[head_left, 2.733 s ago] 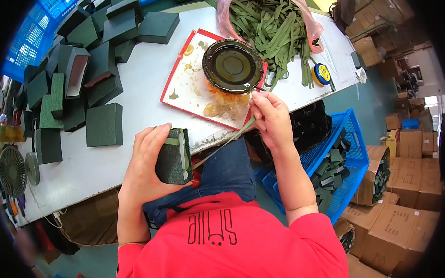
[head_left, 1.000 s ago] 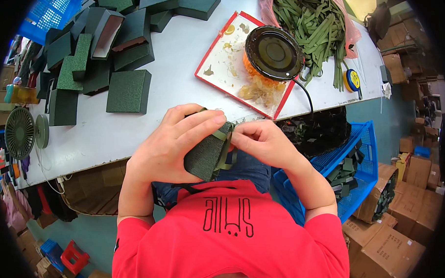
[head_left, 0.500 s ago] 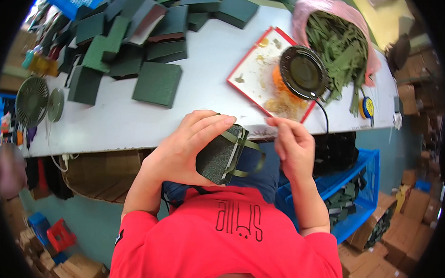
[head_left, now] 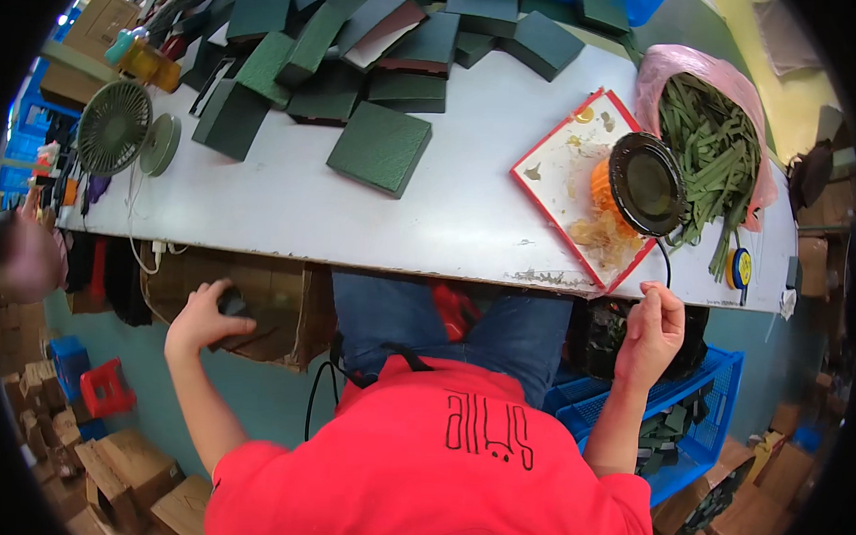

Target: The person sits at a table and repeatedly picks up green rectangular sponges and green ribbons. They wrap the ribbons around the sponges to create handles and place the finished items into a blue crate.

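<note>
White table [head_left: 430, 216] = landmark. Left hand [head_left: 205, 321] below its front edge, toward its left end; thumb and fingers part-open in a C shape. Dark block [head_left: 232, 303] sits between thumb and fingertips, below the same edge; blurred, can't tell if gripped or loose. Right hand [head_left: 650, 334] at the table's front edge, toward its right end; fingers curled in, thumb against them, can't tell if anything is pinched.

Around: pile of dark green boxes [head_left: 380, 148] across the table's back left, one box nearest the middle. Red-edged board [head_left: 549, 201] right of the table's middle, dark-rimmed pot [head_left: 648, 186] over it. Green fan [head_left: 115, 126] on the table's left end. Blue-and-yellow roll [head_left: 742, 269] at its right end. The table's front edge lies between left hand and pile.

Containers: blue crate [head_left: 724, 396] below the table's right end, dark green pieces [head_left: 665, 431] inside. Carton [head_left: 317, 311] under the table's left half, behind left hand; contents unclear. Pink bag [head_left: 704, 62] on the table's back right, full of green strips [head_left: 715, 150].
</note>
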### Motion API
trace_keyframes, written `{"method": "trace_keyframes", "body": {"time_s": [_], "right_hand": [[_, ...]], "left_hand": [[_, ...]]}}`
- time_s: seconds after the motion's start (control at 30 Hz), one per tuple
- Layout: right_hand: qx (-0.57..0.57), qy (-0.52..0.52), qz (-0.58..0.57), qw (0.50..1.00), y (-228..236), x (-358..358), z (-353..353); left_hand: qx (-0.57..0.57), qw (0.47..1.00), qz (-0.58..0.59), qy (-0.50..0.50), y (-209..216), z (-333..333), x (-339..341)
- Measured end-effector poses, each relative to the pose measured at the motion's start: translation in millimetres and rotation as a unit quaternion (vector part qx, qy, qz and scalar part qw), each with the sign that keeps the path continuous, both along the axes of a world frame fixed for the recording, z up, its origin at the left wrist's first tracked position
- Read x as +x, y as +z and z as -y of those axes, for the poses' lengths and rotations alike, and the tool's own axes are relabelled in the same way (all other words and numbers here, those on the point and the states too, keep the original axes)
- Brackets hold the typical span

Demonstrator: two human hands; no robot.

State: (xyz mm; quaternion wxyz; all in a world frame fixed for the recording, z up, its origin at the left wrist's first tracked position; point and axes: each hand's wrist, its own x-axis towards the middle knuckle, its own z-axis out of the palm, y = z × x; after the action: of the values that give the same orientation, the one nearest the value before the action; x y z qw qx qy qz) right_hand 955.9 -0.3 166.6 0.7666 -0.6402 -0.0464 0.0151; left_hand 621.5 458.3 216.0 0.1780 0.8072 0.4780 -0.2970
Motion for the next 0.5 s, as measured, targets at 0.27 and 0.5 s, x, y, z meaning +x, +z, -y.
{"method": "trace_keyframes", "body": {"time_s": [0.27,0.5], "right_hand": [[0.05,0.012,-0.013,0.999,-0.6,1.3,3.1],[0.064,-0.045,-0.012,0.997,6.1,5.3,19.3]], "left_hand": [[0.023,0.978,0.168,0.122,-217.9,-9.1,-1.1],[0.027,0.995,0.092,0.021,-281.2,37.7,23.5]]}}
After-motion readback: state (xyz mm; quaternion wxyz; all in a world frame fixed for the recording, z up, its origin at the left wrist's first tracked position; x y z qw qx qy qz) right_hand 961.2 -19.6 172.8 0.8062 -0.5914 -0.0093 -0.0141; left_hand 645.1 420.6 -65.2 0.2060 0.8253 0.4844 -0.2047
